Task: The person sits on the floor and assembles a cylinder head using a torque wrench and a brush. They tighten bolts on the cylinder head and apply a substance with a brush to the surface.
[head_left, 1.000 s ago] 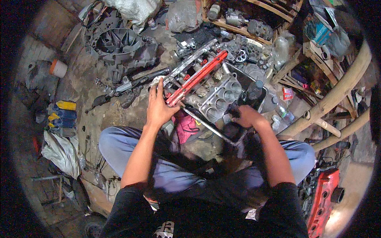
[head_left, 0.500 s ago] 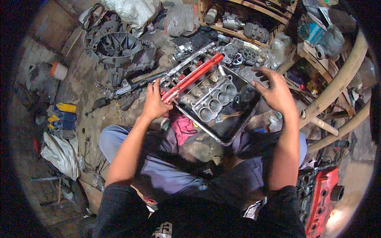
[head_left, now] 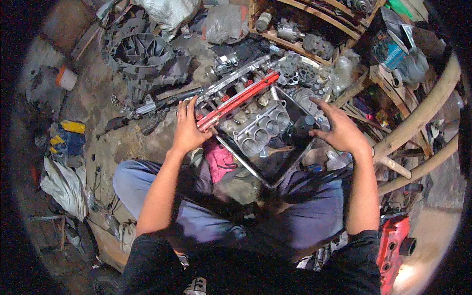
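Note:
A metal intake manifold [head_left: 260,129] with a row of round ports lies tilted over a black tray [head_left: 244,164]. Along its upper side runs a red rail [head_left: 241,100], next to a silver bar. My left hand [head_left: 189,130] is closed around the manifold's left end by the red rail, thumb on the near side. Over the tray's right edge hovers my right hand [head_left: 344,132], thumb and fingers apart with nothing between them. Close to its thumb stands a dark, round container [head_left: 303,124]. A brush [head_left: 271,150] with a wooden handle lies in the tray.
Pink cloth [head_left: 220,161] lies by my crossed legs. A large gearbox housing [head_left: 142,56] sits at the far left. Loose metal parts [head_left: 297,69] and a wooden shelf [head_left: 300,46] are beyond the tray. Curved poles [head_left: 418,118] and a red engine cover [head_left: 393,250] are at the right.
My right hand has dropped slightly nearer, toward the dark container, fingers still spread. My left hand keeps its hold on the manifold's end. The whole view has shifted slightly.

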